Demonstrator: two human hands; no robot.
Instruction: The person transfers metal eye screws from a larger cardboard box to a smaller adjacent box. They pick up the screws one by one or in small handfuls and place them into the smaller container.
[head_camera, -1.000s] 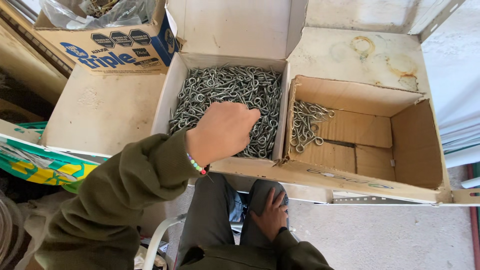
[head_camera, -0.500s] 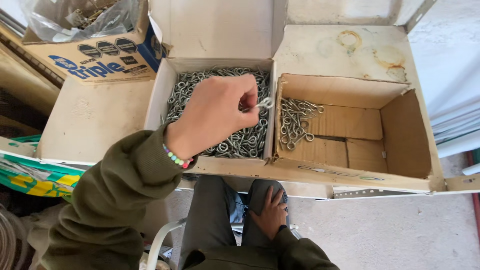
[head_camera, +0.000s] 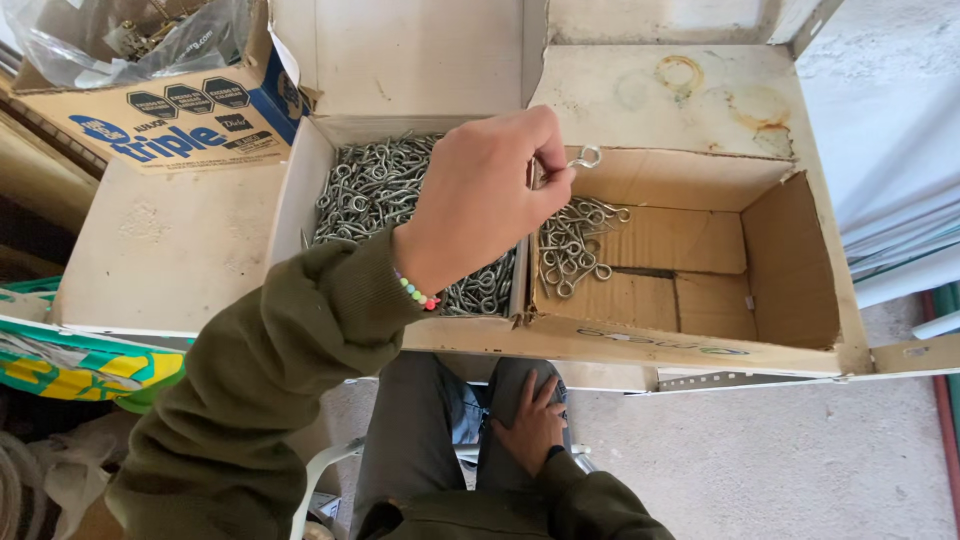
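Far left: printed cardboard box (head_camera: 160, 110) with a plastic bag of hardware inside, sitting behind the bare cardboard flap (head_camera: 170, 245). Next: left box (head_camera: 300, 190), packed with metal eye hooks (head_camera: 365, 185). Left hand (head_camera: 480, 200) is raised above the divider between the boxes, fingertips pinched on one eye hook (head_camera: 585, 157), loop end sticking out. Right box (head_camera: 780, 260): mostly bare, small pile of hooks (head_camera: 575, 245) at its left end. Right hand (head_camera: 530, 425) rests flat on the thigh, fingers spread, holding nothing.
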